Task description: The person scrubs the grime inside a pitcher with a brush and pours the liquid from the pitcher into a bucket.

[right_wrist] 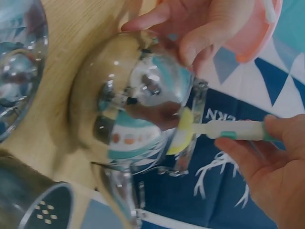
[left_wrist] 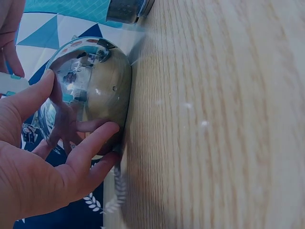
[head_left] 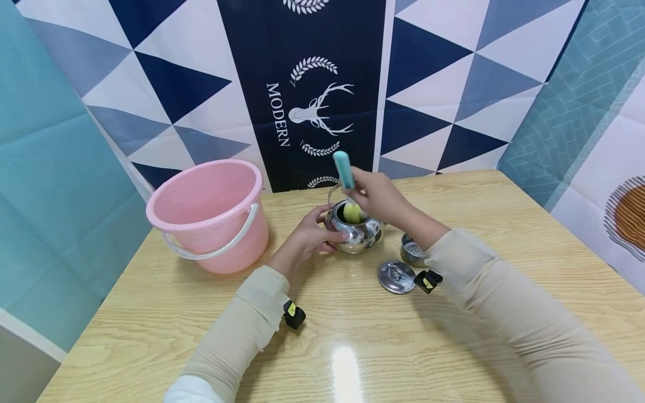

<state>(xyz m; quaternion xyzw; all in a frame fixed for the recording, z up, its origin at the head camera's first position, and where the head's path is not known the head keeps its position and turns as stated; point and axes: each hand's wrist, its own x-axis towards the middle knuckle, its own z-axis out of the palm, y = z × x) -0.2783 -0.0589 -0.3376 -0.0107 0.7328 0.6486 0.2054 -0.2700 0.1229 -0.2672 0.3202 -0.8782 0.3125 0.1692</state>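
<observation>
A shiny metal teapot [head_left: 359,238] stands on the wooden table, its top uncovered. My left hand [head_left: 311,232] holds its left side, fingers and thumb around the round body, as the left wrist view also shows. Between the thumb and fingers of my right hand [head_left: 375,193] is the teal and white handle [head_left: 343,168] of a brush with a yellow sponge head [head_left: 353,212]. That sponge head sits in the pot's mouth, partly hidden by the rim. In the right wrist view the spout [right_wrist: 119,188] points away from my left hand.
A pink bucket [head_left: 211,218] with a white handle stands at the left. Right of the teapot are a round metal lid [head_left: 397,277] and a perforated metal strainer [head_left: 412,252], partly behind my right forearm. Patterned cloth [head_left: 312,67] hangs behind the table [head_left: 322,347].
</observation>
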